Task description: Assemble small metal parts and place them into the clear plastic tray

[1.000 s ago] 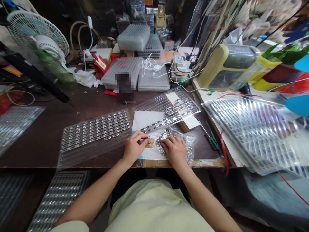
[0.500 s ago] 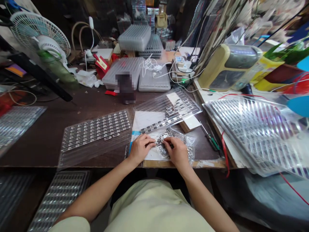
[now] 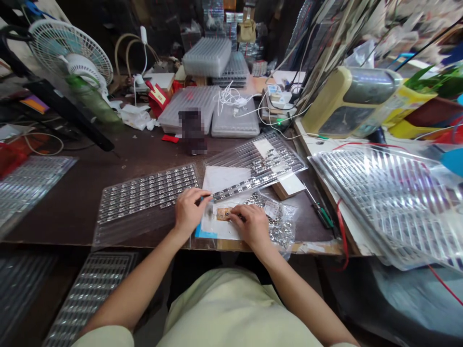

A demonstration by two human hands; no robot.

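Observation:
My left hand (image 3: 188,210) is closed in a pinch by the near-left end of a clear ribbed tray (image 3: 231,155) with rows of small dark and silver connector-like parts. Whatever lies between its fingertips is too small to make out. My right hand (image 3: 252,222) pinches at the right end of a small brown block (image 3: 223,214), its fingertips hiding anything held. The block lies on a white sheet (image 3: 220,230) with blue tape. Under and beside my right hand, a clear plastic bag (image 3: 284,230) spills many tiny silver metal pieces. Left of my left hand lies another filled tray (image 3: 144,195).
A green-handled screwdriver (image 3: 320,209) lies right of the bag. More clear trays (image 3: 390,197) are stacked on the right-hand surface. At the back stand closed clear boxes (image 3: 235,120) with white cables on top. A fan (image 3: 72,53) and black arm (image 3: 68,111) are at left.
My left hand has moved left from the block to the tray's end. My right hand has gone from the metal pieces to the brown block, which shows again.

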